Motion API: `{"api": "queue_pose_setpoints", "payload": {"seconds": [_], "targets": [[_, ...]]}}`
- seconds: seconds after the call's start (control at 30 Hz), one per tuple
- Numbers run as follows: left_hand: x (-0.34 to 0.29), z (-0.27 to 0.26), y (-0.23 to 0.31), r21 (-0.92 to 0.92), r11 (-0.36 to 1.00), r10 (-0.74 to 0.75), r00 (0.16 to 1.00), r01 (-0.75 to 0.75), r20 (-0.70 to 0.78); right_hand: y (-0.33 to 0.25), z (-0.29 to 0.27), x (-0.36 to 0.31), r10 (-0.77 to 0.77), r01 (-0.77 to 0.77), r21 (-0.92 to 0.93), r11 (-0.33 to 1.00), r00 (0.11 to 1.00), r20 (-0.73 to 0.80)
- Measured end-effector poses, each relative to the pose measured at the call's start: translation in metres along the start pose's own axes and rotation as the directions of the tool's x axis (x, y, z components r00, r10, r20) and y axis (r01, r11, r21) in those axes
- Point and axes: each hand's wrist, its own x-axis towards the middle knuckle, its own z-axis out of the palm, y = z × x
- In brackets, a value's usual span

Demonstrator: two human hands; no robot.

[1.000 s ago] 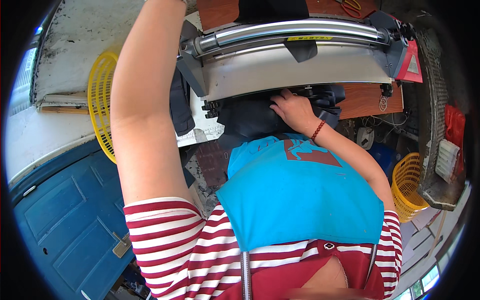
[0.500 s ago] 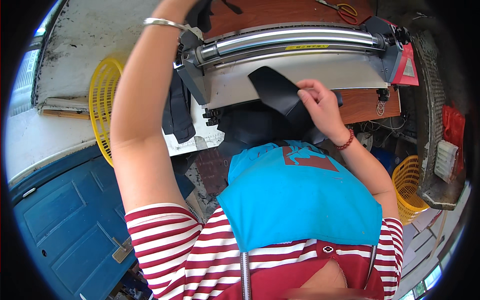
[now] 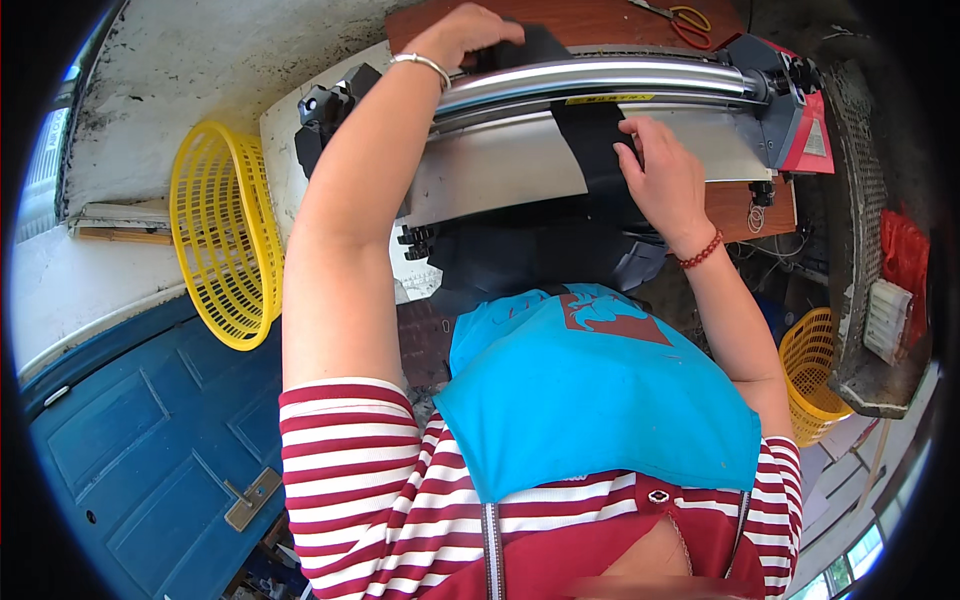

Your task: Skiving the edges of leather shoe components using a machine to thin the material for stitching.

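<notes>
Our two hands were well apart. Our right hand hung at the edge of a black strip, thumb and fingers parted; whether they touched it, we could not tell. The strip lay just left of that hand, across a metal plate and up to the roller beyond. Our left hand reached past the roller to a dark piece just right of its fingers; we could not tell if it gripped.
</notes>
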Motion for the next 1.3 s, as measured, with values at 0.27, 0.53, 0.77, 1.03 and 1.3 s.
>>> {"api": "queue_pose_setpoints", "payload": {"seconds": [0.27, 0.53, 0.77, 1.03, 1.3], "targets": [[-0.004, -0.081, 0.032, -0.649, 0.746, 0.143, 0.988, -0.15, -0.064, -0.018, 0.049, -0.071, -0.469, 0.377, 0.335, 0.863, 0.845, 0.258], [-0.063, -0.155, 0.06, -0.608, 0.712, 0.233, 0.935, -0.351, -0.266, -0.018, 0.095, -0.074, -0.426, 0.385, 0.184, 0.904, 0.841, 0.333], [-0.104, -0.209, 0.057, -0.305, 0.811, 0.338, 0.825, -0.499, -0.453, -0.027, 0.098, -0.08, -0.475, 0.447, 0.161, 0.88, 0.841, 0.258], [-0.169, -0.266, -0.03, 0.142, 0.846, 0.5, 0.671, -0.514, -0.548, -0.035, 0.097, -0.082, -0.529, 0.514, 0.124, 0.849, 0.824, 0.202], [-0.238, -0.122, -0.234, 0.313, 0.946, 0.225, 0.874, -0.088, -0.432, -0.026, 0.099, -0.08, -0.539, 0.53, 0.1, 0.842, 0.82, 0.193]]}}
